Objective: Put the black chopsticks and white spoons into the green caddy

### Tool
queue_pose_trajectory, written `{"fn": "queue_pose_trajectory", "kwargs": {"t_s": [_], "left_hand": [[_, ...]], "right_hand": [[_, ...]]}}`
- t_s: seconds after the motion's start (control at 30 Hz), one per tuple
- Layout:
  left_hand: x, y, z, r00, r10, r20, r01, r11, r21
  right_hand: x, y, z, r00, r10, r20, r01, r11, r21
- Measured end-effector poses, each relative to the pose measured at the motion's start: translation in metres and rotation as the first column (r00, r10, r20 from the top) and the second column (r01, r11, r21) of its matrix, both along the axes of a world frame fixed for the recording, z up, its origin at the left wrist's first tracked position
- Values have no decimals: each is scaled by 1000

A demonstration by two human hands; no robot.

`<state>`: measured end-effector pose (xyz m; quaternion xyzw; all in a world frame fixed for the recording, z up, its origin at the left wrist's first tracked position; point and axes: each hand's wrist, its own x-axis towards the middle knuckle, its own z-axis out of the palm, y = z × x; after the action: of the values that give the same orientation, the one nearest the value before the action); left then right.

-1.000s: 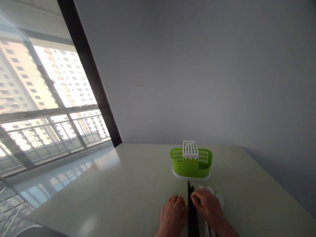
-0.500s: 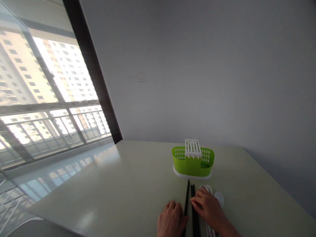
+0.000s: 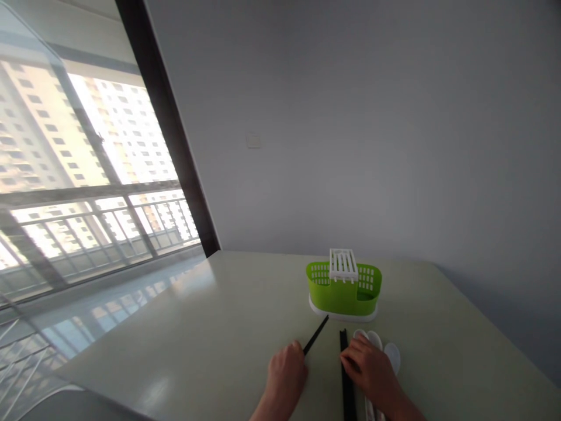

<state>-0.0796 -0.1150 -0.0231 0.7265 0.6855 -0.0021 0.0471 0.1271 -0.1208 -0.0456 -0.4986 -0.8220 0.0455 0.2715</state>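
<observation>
My left hand [image 3: 287,369] is closed around a slim black chopstick [image 3: 316,335], whose far end points up and to the right, towards the basket. Several more black chopsticks [image 3: 347,389] lie close together on the table, just left of my right hand [image 3: 369,363]. That hand rests palm down with loosely bent fingers, its fingertips at the chopsticks' edge, partly covering white spoons. The bowl of one spoon [image 3: 375,339] shows past the fingers. Another white spoon [image 3: 393,356] has its bowl to the right of the hand; my wrist hides part of the handles.
A green slotted basket [image 3: 337,301] with a white base stands beyond my hands. A white slatted rack [image 3: 343,264] sits on its middle. The pale table [image 3: 210,339] reaches to a grey wall [image 3: 350,146]. Large windows are on the left.
My left hand has closed on a black chopstick and drawn it left, away from the others, tilting it. My right hand has stayed nearly in place.
</observation>
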Motion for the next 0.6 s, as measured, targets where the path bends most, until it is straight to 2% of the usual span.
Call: {"fn": "queue_pose_trajectory", "kwargs": {"t_s": [0.07, 0.2, 0.3, 0.43, 0.53, 0.6], "left_hand": [[-4, 1, 5, 996, -11, 85, 10, 1000, 12], [-2, 1, 19, 934, -140, 330, 87, 982, 170], [9, -3, 27, 818, -224, 530, 109, 965, 240], [29, -9, 29, 598, -245, 763, 102, 968, 231], [37, -11, 24, 516, -221, 828, 113, 975, 189], [39, -12, 22, 483, -207, 851, 138, 977, 159]], "right_hand": [[-1, 1, 0, 1000, 4, -3, -4, 1000, 13], [-4, 1, -2, 998, 36, -51, -36, 999, 13], [-9, -1, -6, 989, 97, -113, -101, 995, -25], [-18, -4, -12, 973, 127, -191, -153, 981, -123], [-24, -6, -14, 973, 103, -208, -138, 977, -160], [-26, -7, -13, 966, 125, -225, -156, 979, -129]]}}
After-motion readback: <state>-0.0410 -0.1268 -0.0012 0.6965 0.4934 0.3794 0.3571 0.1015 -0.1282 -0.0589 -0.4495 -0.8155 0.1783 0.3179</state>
